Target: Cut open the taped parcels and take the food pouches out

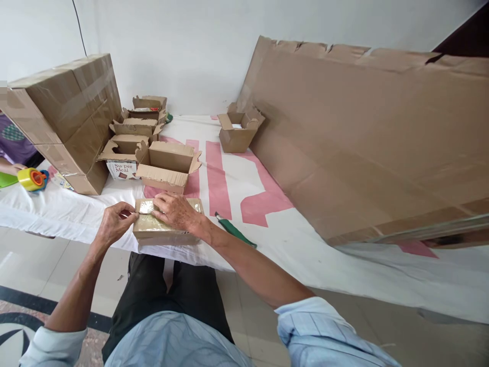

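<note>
A closed cardboard box [168,224] lies at the table's front edge, with shiny clear packing tape [146,206] on its top. My left hand [114,223] is at the box's left edge, thumb and forefinger pinched together by the tape; whatever is between them is too small to make out. Across the top of the box, my right hand [173,210] rests with its fingers bent and held close together on the tape. Its fingertips partly hide what they grip. Right of the box lies a green-handled tool [237,233] with a dark tip.
Open cardboard boxes [164,176] stand just behind. Stacked taped cartons [86,107] rise at the left, near a yellow tape roll [31,179] and a person's hand [17,168]. A large cardboard sheet [367,142] leans at the right, beside a small open box [239,137].
</note>
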Motion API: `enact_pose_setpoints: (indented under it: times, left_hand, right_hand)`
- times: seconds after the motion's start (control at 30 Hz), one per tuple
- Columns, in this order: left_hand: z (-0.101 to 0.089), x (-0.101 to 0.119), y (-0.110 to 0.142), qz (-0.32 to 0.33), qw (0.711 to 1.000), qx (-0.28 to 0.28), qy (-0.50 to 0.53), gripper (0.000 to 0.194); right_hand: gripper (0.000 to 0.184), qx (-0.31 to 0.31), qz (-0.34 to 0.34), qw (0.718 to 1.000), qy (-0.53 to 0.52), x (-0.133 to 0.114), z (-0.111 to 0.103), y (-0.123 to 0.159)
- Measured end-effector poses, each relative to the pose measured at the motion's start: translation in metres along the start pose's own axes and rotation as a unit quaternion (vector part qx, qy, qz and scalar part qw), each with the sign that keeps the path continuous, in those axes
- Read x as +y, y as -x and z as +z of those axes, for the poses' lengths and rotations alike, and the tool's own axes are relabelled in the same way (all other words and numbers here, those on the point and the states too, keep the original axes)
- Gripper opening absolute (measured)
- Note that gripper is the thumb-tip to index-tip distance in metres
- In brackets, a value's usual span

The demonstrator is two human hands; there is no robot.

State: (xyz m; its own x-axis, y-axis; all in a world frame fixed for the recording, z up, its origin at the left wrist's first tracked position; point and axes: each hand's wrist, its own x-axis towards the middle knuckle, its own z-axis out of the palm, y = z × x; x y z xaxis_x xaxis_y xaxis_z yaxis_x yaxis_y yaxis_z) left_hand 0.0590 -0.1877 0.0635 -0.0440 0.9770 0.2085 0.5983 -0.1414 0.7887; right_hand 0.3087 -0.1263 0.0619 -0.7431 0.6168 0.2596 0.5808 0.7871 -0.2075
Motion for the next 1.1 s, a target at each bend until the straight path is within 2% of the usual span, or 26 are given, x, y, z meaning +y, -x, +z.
enact_pose_setpoints:
  times: [0.17, 0.4, 0.7, 0.9, 1.1]
  left_hand:
    - [-0.003, 0.001, 0.005, -0.021, 0.999, -0.016, 0.022, 0.031]
    - [-0.007, 0.003, 0.010, -0.021, 0.998, -0.035, 0.046, 0.033]
    - [-0.003, 0.004, 0.014, -0.021, 0.997, -0.031, 0.069, 0.035]
    - [-0.009, 0.004, 0.019, -0.004, 0.997, -0.049, 0.054, 0.037]
    - [-0.010, -0.004, 0.003, 0.029, 0.995, -0.083, 0.046, 0.030]
  right_hand:
    - [0.018, -0.015, -0.015, 1.000, 0.015, -0.003, 0.003, -0.005]
    - [0.032, -0.045, -0.038, 0.996, 0.068, -0.007, 0.001, -0.008]
    - [0.036, -0.042, -0.033, 0.997, 0.046, -0.015, -0.002, -0.014]
    - [0.034, 0.020, -0.015, 1.000, -0.002, -0.009, 0.004, -0.009]
    - [0.030, 0.060, -0.016, 0.997, -0.038, -0.001, 0.009, -0.004]
